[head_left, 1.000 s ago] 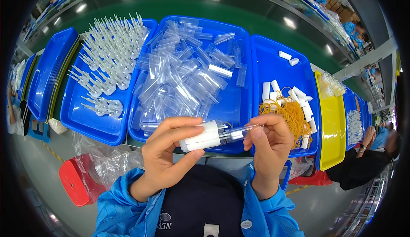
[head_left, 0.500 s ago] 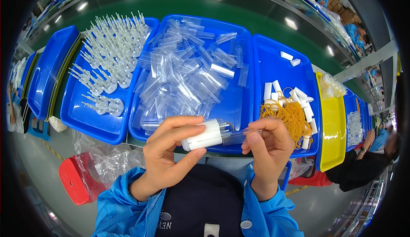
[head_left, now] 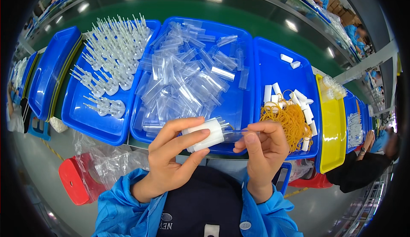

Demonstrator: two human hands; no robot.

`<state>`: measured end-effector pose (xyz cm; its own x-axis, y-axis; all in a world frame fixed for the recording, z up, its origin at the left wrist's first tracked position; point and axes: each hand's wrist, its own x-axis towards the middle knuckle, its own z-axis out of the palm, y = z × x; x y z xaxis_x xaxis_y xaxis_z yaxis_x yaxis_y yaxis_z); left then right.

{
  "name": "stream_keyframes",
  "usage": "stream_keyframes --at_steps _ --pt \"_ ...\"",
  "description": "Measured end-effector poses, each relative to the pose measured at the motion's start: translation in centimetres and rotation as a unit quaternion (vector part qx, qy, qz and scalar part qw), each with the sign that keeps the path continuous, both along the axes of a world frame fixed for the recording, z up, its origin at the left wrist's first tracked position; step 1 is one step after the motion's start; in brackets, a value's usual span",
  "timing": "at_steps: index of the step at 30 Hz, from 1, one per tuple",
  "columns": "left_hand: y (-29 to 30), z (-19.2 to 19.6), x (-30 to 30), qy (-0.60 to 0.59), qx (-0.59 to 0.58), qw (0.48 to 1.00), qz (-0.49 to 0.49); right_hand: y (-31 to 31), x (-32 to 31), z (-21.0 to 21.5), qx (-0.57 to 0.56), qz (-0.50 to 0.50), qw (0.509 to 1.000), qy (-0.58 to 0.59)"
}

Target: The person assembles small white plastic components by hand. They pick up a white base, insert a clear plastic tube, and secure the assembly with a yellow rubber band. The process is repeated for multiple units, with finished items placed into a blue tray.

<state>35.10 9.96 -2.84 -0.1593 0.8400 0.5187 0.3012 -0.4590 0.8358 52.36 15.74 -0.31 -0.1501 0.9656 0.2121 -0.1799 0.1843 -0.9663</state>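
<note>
My left hand [head_left: 173, 156] is closed around a cluster of white cylinders [head_left: 200, 139] with thin prongs poking out of its right end. Between the thumb and fingers of my right hand [head_left: 265, 151] is a clear plastic sleeve [head_left: 234, 136], its left end at the prongs; whether it slides over one is too fine to tell. Just beyond my hands, many loose clear sleeves [head_left: 183, 83] fill the middle blue tray [head_left: 237, 109]. Orange rubber bands [head_left: 287, 121] and white cylinders [head_left: 276, 88] lie in the blue tray [head_left: 273, 53] by my right hand.
Pronged white pieces [head_left: 117, 40] stand in the left blue tray [head_left: 92, 124]. Stacked blue trays [head_left: 53, 66] are further left, a yellow tray [head_left: 332, 138] to the right. A red stool [head_left: 74, 179] with plastic film is at lower left. A co-worker's hand [head_left: 368, 141] shows at far right.
Both hands have shifted slightly, the right one a little to the left toward the white cluster. The cluster is tilted a bit more, and both hands keep their hold.
</note>
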Motion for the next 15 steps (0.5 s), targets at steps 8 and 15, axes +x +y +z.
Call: stream_keyframes --at_steps 8,15 --pt "0.11 0.65 0.25 0.045 0.021 0.998 0.036 0.0 -0.1 -0.29 -0.045 0.012 0.998 0.046" --pt "0.12 0.32 0.25 0.044 0.021 0.998 0.029 0.94 0.32 -0.59 -0.079 0.056 0.994 0.053"
